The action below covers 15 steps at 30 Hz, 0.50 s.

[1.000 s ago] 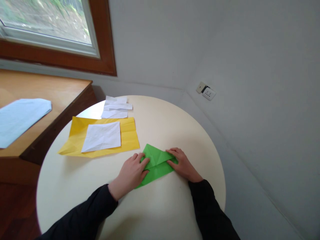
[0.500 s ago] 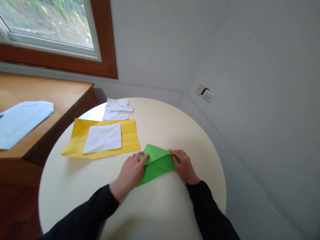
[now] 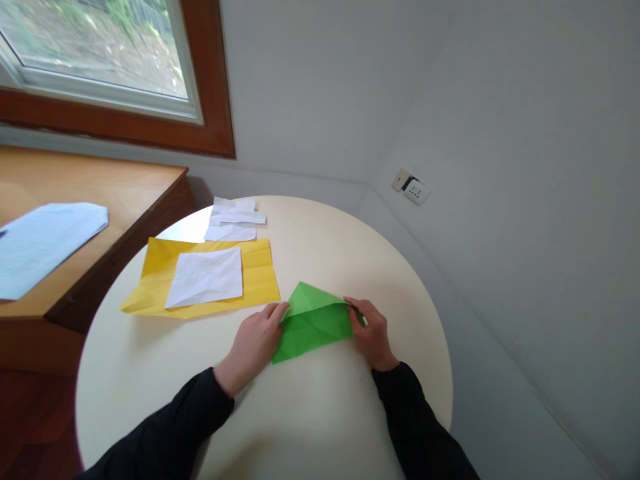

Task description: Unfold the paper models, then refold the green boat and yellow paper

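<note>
Green paper [image 3: 315,330], full of creases and folded over along its far side, is held between two hands at the pale round table [image 3: 350,247], with one corner pointed to twelve o'clock. The fold could be made crooked if one end were pulled harder than the other. The thin paper could be torn or crumpled if it were tugged too hard, and the folded flap [image 3: 311,300] could be sprung up if one side were let go.

The end at nine o'clock is gripped by the left hand [image 3: 255,340], with its fingers curled in and its thumb drawn close; what is done underneath cannot be seen. The end at three o'clock is pinched by the right hand [image 3: 371,333], with almost no gap between thumb and pointing finger.

Farther out, at ten o'clock, a yellow sheet [image 3: 257,270] is topped by a creased white sheet [image 3: 207,277]. At eleven o'clock, white paper pieces [image 3: 240,231] are laid near the table's far edge.
</note>
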Tool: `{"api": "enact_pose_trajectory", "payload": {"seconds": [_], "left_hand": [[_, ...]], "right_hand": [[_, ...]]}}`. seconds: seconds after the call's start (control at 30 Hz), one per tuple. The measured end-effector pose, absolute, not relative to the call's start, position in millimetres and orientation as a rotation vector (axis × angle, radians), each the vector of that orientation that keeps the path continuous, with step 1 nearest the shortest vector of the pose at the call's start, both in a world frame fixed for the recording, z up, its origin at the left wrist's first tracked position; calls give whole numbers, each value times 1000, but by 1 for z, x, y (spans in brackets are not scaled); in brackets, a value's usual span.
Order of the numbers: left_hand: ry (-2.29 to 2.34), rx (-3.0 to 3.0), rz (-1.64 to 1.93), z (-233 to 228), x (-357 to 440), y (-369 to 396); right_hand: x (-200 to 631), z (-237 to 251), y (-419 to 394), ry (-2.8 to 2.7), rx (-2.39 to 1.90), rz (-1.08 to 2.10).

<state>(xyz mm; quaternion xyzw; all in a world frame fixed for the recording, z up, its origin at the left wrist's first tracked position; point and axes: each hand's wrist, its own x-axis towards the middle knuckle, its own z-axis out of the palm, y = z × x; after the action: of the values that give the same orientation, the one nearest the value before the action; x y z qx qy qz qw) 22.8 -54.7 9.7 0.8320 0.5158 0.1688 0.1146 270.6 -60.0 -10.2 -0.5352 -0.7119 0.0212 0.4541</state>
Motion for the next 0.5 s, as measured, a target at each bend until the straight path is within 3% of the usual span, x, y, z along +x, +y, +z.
{"api": "enact_pose_trajectory", "payload": {"seconds": [0.3,0.5], "left_hand": [[1334,2119,862,5,20,-50],[1291,1658,961,6,20,-40]], "right_hand": [[267,-10,-62,-1574,-1390,194],[267,-12,-58,-1400,-1385,464]]}}
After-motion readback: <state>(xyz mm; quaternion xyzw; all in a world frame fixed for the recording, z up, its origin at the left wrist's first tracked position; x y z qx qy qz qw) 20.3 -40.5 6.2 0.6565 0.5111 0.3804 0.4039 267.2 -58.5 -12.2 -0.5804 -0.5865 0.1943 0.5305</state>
